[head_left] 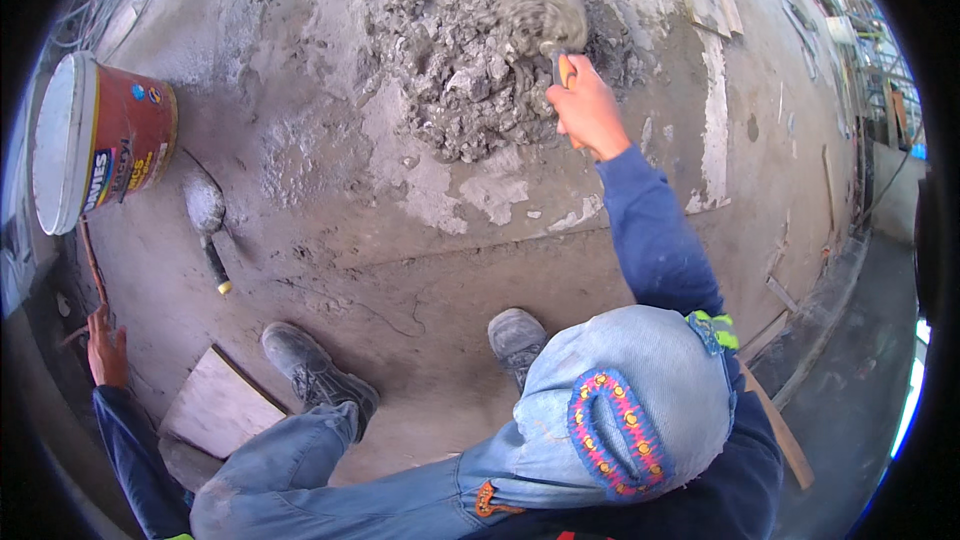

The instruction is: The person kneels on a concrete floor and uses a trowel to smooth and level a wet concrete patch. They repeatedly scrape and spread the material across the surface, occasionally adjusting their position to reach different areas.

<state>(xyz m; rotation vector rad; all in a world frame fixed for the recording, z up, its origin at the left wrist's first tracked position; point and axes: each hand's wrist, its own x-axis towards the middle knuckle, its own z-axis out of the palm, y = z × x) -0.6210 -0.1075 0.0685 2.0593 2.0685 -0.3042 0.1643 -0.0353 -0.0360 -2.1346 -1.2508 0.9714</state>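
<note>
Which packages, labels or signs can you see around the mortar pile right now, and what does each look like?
Bucket: lying on its side at far left on the concrete floor, round, red wall, white lid end toward the camera.
Label: on the bucket's side, a yellow and blue panel with small round badges.
No signs or screens in view.
</note>
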